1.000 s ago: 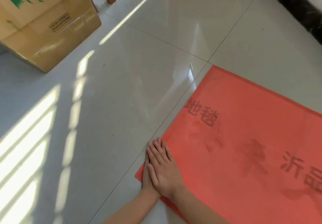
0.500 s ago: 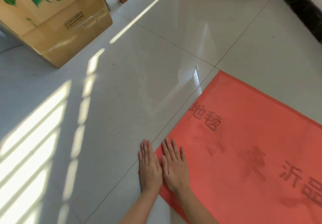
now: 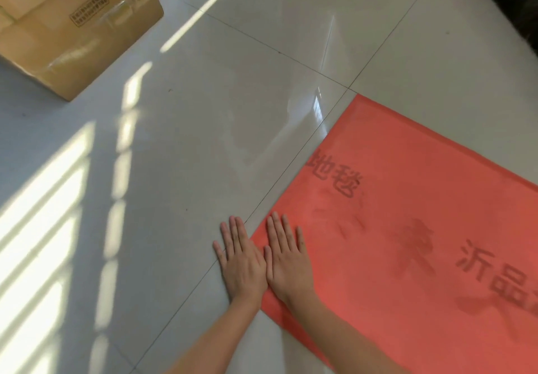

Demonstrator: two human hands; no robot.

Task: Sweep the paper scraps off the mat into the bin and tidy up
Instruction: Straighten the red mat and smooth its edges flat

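As though to flatten its left edge, the thin red printed mat [image 3: 407, 199] was pressed by the right hand [image 3: 289, 266], the left hand [image 3: 243, 263] laid alongside, all fingers [image 3: 279, 233] straight, nothing gripped.

Red printed mat [image 3: 407, 228] flat on floor

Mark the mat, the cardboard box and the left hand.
mat [image 3: 413, 187], head view, bare red surface
cardboard box [image 3: 87, 44], head view, taped side face
left hand [image 3: 243, 263], head view, back of hand
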